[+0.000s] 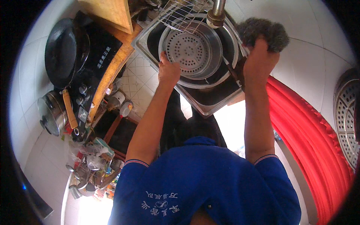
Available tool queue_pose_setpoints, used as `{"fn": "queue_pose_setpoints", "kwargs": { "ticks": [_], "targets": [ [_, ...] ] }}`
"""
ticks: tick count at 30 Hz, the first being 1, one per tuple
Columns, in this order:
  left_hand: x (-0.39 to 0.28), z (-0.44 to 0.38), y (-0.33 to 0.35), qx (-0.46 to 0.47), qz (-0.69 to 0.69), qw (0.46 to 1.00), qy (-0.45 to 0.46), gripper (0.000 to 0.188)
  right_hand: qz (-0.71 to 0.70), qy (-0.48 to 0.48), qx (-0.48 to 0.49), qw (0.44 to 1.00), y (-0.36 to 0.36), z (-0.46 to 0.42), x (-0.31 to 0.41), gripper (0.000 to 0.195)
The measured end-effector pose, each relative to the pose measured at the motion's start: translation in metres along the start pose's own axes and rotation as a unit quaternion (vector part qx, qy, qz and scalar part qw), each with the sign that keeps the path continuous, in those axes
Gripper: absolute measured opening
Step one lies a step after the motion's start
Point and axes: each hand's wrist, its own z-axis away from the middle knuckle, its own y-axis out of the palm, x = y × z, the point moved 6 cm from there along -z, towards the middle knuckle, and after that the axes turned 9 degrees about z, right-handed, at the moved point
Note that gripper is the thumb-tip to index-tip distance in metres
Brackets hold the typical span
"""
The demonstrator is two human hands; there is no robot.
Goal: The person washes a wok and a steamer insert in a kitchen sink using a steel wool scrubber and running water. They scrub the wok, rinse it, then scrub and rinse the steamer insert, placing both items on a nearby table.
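Observation:
My left hand [169, 71] grips the near left rim of a wide metal basin [204, 85] in the sink [204, 110]. Inside that basin sits a round metal steamer [189, 52] with a perforated bottom. Whether my fingers also touch the steamer's rim is hard to tell. Raised at the sink's right side, my right hand [260, 63] holds a grey, fluffy steel-wool scrubber [264, 33]. A dark-handled utensil [232, 71] leans across the basin's right rim, partly hidden near my right wrist. Above the steamer's far edge is a wire rack [181, 17].
A metal faucet [216, 14] hangs over the sink's far side. To the left, a black wok [63, 53] and a lidded pot [53, 112] stand by a black cooktop [104, 42]. A wooden board [108, 12] stands behind. Red cloth [303, 126] hangs at right, beside a perforated steamer plate [348, 121].

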Motion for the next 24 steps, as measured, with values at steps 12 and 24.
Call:
{"fn": "queue_pose_setpoints", "kwargs": {
  "ticks": [12, 24],
  "targets": [
    [-0.063, 0.0, -0.048, -0.115, 0.111, 0.985, 0.062, 0.069, 0.496, -0.122, 0.33, 0.794, 0.18, 0.046, -0.195, 0.024],
    [-0.054, -0.004, -0.039, -0.127, 0.108, 0.982, 0.092, 0.064, 0.428, -0.13, 0.442, 0.777, 0.194, 0.121, -0.179, 0.021]
  ]
}}
